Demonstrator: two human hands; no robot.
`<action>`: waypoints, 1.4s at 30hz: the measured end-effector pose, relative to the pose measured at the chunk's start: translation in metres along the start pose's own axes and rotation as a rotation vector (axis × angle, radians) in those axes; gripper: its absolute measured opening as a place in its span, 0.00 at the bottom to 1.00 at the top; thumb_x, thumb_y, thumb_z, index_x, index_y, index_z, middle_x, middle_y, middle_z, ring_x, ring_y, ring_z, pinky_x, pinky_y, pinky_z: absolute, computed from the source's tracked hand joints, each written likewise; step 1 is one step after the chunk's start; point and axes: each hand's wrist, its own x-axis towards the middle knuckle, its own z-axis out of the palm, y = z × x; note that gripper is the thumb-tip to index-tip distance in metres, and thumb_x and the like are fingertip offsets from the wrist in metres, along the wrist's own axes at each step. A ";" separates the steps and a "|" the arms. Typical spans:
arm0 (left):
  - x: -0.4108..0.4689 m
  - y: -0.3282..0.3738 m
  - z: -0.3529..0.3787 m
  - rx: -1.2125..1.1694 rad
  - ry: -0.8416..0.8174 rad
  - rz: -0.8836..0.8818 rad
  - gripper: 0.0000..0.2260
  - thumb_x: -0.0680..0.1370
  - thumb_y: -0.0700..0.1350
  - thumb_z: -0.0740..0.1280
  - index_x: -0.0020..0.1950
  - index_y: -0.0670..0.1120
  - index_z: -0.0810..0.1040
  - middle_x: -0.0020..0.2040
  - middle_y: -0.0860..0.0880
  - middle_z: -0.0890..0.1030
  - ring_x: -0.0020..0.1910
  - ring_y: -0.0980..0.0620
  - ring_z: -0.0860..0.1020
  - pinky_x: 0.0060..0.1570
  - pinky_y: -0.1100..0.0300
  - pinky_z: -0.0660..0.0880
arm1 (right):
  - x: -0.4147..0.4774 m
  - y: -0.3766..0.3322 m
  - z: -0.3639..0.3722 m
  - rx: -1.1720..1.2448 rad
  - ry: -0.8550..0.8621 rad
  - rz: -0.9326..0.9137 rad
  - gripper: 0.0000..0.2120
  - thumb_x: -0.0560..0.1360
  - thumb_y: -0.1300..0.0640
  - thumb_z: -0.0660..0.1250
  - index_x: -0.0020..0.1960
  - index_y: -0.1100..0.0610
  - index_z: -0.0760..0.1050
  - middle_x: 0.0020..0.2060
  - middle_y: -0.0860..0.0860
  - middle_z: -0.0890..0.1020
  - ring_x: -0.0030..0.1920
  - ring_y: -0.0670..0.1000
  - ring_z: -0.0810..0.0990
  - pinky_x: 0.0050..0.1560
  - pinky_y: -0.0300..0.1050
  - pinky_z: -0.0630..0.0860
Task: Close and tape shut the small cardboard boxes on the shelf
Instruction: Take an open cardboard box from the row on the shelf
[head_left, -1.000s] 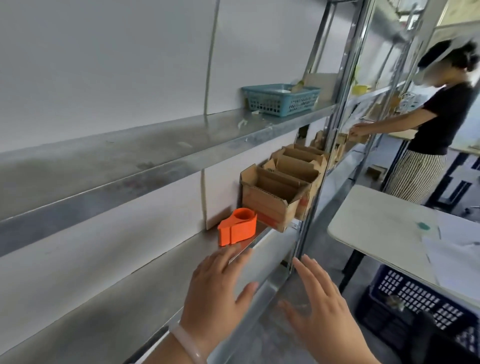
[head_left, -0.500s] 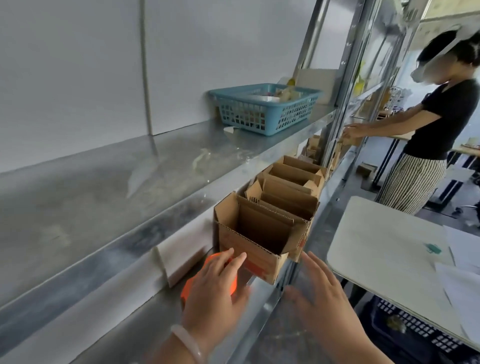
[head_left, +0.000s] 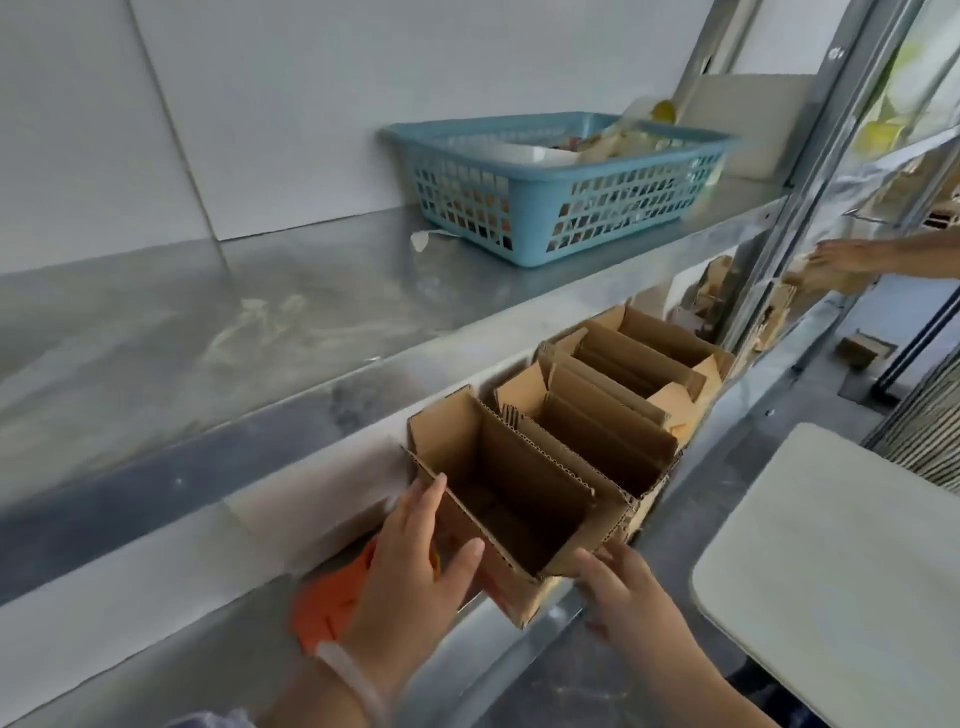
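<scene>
Three open cardboard boxes stand in a row on the lower metal shelf (head_left: 156, 623), flaps upright. The nearest box (head_left: 511, 506) is empty inside. My left hand (head_left: 415, 571) lies with straight fingers against its near left flap. At the box's front right corner, my right hand (head_left: 623, 592) touches the cardboard with relaxed fingers. An orange tape dispenser (head_left: 327, 603) sits on the shelf just left of the box, mostly hidden under my left hand. The second box (head_left: 597, 431) and third box (head_left: 660, 348) follow behind.
A blue plastic basket (head_left: 550, 202) with odds and ends stands on the upper shelf (head_left: 260, 322). A white table (head_left: 841, 561) is close on the right. Another person's arm (head_left: 872, 257) reaches into the shelving beyond the steel upright (head_left: 789, 208).
My view has moved closer to the boxes. Both hands have advanced from the shelf edge to the nearest box, the left passing over the orange tape dispenser.
</scene>
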 end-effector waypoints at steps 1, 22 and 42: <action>0.002 0.004 0.005 -0.024 0.017 -0.035 0.31 0.78 0.60 0.64 0.77 0.62 0.53 0.76 0.59 0.58 0.71 0.65 0.57 0.67 0.67 0.60 | 0.005 -0.001 -0.005 0.033 -0.062 -0.008 0.22 0.79 0.48 0.64 0.70 0.53 0.67 0.57 0.48 0.77 0.58 0.54 0.77 0.64 0.58 0.74; 0.016 0.029 0.028 -0.573 0.342 -0.287 0.32 0.78 0.65 0.59 0.79 0.60 0.52 0.76 0.60 0.64 0.74 0.60 0.62 0.75 0.53 0.59 | 0.044 -0.014 -0.043 0.439 -0.237 0.146 0.04 0.79 0.68 0.62 0.52 0.63 0.72 0.50 0.63 0.79 0.49 0.63 0.81 0.44 0.57 0.81; -0.010 0.055 -0.009 -0.642 0.537 -0.078 0.12 0.81 0.53 0.57 0.64 0.55 0.70 0.49 0.69 0.80 0.53 0.66 0.79 0.48 0.71 0.76 | 0.009 -0.046 -0.057 0.512 -0.306 -0.089 0.03 0.81 0.56 0.61 0.52 0.52 0.73 0.54 0.61 0.78 0.51 0.65 0.80 0.38 0.52 0.78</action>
